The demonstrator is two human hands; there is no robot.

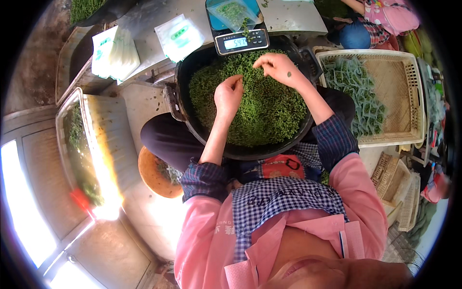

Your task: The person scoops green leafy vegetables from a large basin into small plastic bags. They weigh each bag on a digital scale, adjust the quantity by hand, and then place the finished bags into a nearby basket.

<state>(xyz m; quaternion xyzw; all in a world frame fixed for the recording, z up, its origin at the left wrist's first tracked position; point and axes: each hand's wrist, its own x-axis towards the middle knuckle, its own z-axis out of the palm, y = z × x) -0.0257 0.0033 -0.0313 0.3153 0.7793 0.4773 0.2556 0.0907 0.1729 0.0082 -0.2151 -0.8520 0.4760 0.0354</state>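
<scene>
A large black tub full of small-leaved greens sits between my legs. My left hand is over its left part, fingers curled and pinched; what they hold is hidden. My right hand is higher over the greens, index finger bent forward and apart from the thumb, nothing visible between them, a small leaf on its back. Just beyond the tub, a scale carries a clear bag of greens with some sprigs at its mouth.
Stacks of plastic bags lie on a metal table. Right: a crate of bagged greens, empty baskets, another person. Left: a container and an orange bowl.
</scene>
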